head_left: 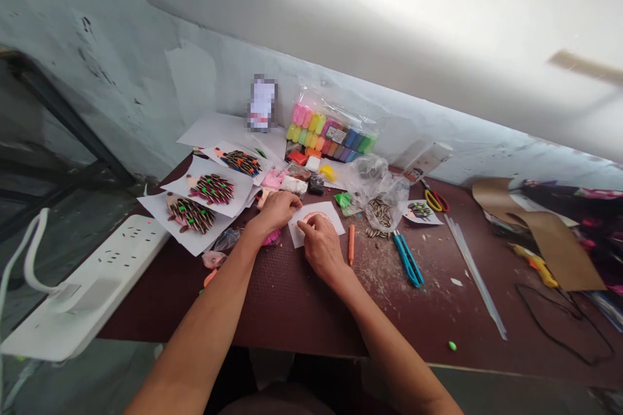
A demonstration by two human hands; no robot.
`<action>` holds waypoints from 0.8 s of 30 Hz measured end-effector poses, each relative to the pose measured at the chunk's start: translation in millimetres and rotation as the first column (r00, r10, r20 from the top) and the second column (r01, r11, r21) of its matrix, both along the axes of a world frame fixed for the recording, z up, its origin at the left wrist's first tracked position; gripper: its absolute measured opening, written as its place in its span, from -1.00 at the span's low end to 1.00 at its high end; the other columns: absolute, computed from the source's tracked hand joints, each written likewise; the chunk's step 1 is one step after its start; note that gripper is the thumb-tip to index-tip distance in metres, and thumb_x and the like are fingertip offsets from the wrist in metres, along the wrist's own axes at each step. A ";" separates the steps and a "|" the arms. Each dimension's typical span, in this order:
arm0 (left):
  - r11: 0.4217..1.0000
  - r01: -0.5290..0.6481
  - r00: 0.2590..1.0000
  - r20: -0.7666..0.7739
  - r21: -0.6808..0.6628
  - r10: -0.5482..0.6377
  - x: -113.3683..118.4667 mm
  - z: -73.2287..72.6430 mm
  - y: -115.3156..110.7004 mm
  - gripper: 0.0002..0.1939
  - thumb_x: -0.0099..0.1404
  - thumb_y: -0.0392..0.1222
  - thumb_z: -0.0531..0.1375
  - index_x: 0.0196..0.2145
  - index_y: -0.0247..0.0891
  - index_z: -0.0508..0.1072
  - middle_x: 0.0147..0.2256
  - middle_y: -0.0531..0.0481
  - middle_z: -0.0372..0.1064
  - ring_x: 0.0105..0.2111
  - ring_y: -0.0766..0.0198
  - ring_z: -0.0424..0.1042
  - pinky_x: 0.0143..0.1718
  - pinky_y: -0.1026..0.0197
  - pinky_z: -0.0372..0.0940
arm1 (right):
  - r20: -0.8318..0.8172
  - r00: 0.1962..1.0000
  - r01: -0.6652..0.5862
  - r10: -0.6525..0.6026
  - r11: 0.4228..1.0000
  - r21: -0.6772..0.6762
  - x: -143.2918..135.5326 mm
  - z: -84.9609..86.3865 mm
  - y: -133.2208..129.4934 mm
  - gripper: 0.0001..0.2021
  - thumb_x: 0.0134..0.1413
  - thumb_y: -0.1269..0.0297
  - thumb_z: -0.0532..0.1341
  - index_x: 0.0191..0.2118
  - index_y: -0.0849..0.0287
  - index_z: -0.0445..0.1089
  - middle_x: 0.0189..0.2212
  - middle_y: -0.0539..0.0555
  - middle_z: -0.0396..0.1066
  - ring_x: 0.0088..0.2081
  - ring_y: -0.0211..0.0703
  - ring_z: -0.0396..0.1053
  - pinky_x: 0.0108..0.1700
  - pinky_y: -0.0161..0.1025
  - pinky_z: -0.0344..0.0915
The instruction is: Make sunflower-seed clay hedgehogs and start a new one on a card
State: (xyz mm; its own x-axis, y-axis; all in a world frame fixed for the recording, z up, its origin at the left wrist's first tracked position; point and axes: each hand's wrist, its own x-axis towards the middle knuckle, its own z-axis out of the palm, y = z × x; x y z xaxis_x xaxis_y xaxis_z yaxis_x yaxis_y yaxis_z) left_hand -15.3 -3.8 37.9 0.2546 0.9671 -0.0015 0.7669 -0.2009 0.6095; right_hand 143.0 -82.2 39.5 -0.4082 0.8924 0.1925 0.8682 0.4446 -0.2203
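A small white sheet [335, 215] with an orange outline lies on the dark red table, between and under my hands. My left hand [279, 211] is at the sheet's upper left edge, fingers pressed together; whatever they pinch is too small to make out. My right hand [321, 245] rests over the sheet's lower part with its fingers curled, and I cannot see what is between them. An orange marker [351, 245] lies just right of my right hand. Beyond my left hand sit soft clay lumps, pink [273, 179], white [294, 186] and black [317, 183].
Hedgehog pictures [213, 189] on white paper lie at the left, beside a power strip [117, 259]. A bag of coloured clay [331, 133] leans on the wall. Striped seeds [379, 213], teal pliers [407, 260], scissors [435, 200], glue sticks [477, 279] and a yellow glue gun [538, 266] are rightward.
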 end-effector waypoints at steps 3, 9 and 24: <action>1.000 0.004 1.000 -0.014 -0.003 -0.004 0.2 0.3 0.0 -0.71 0.25 -0.35 0.17 -0.18 -0.24 0.66 -0.14 -0.15 0.61 -0.11 0.09 0.55 0.04 0.13 0.35 | -0.071 0.997 0.004 -0.005 1.000 -0.014 -0.5 -2.0 0.8 -0.63 0.22 0.52 0.06 -0.01 0.15 0.53 -0.18 0.17 0.45 -0.18 -0.06 0.33 -0.13 -0.20 0.23; 1.000 0.023 1.000 -0.004 0.002 -0.023 -0.4 1.8 0.3 -0.71 0.22 -0.36 0.17 -0.19 -0.23 0.66 -0.15 -0.12 0.61 -0.11 0.11 0.55 0.02 0.18 0.36 | -0.163 0.986 0.027 -0.031 0.999 -0.025 -9.9 -1.6 15.2 -0.69 0.23 0.50 0.10 0.00 0.19 0.48 -0.20 0.16 0.50 -0.15 -0.06 0.40 -0.08 -0.19 0.27; 1.000 0.021 1.000 0.003 -0.006 -0.021 -0.4 2.6 -1.4 -0.68 0.20 -0.39 0.16 -0.19 -0.23 0.67 -0.19 -0.12 0.62 -0.12 0.11 0.54 0.00 0.18 0.36 | -0.023 0.993 0.112 -0.115 0.988 -0.104 -22.3 5.9 21.4 -0.76 0.21 0.46 0.15 -0.02 0.21 0.39 -0.21 0.14 0.54 -0.17 -0.08 0.43 -0.13 -0.23 0.22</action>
